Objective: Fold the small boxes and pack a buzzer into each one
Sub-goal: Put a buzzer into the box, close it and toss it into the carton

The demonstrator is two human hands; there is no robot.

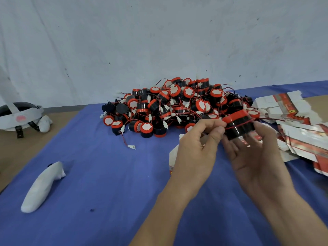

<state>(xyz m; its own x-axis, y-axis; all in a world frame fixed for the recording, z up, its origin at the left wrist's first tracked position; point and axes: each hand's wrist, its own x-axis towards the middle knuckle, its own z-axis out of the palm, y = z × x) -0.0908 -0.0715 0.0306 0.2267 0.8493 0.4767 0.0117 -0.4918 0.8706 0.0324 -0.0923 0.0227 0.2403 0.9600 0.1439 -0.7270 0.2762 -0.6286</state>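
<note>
Our left hand and right hand meet above the blue cloth-covered table, the right gripping 1 black cylindrical plastic buzzer between thumb and fingertips, red cap uppermost and long axis slightly tilted, while the left pinches the thin red wire looped around its body. We judge the small white cardboard box, half hidden beneath the left hand, lies below and left of the buzzer, nearer that hand.

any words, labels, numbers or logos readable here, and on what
No text here is legible.
flat boxes: red print and a yellow round mark, too blurred to read.
pile of buzzers: white cap stickers, nothing legible.
held buzzer: no lettering shows.
headset: pink mark, blurred.
</note>
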